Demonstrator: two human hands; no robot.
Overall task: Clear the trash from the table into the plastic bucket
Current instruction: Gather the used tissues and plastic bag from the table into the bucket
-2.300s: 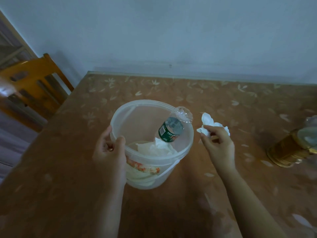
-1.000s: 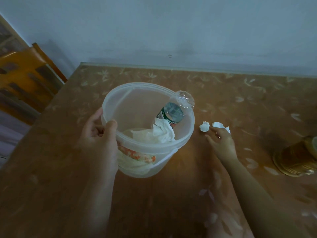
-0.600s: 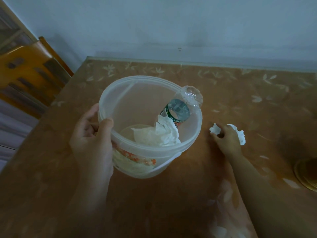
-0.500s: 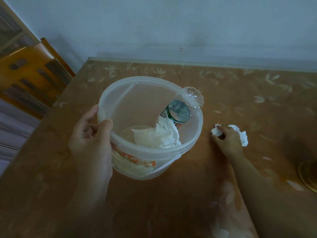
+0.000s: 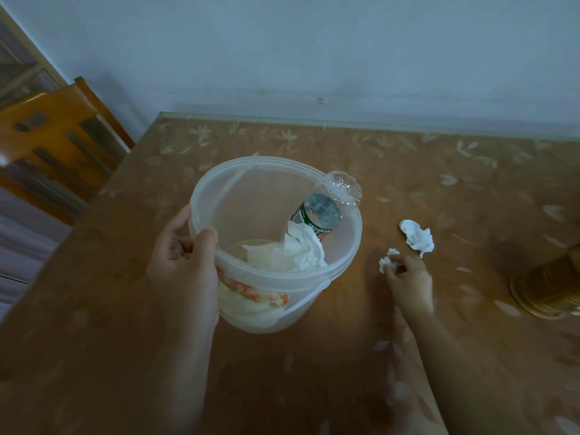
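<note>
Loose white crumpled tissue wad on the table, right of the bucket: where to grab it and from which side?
Pinch the crumpled white tissue wad across its bulky middle, from above. It lies loose on the brown patterned table, soft and lumpy, with open space around it. The right hand, nearest, already pinches a smaller white scrap.

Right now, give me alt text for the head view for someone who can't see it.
A person's left hand grips the rim of a translucent plastic bucket holding crumpled tissues and an upended bottle, while the right hand pinches a small tissue wad on the brown table. A larger crumpled tissue lies just beyond.
</note>
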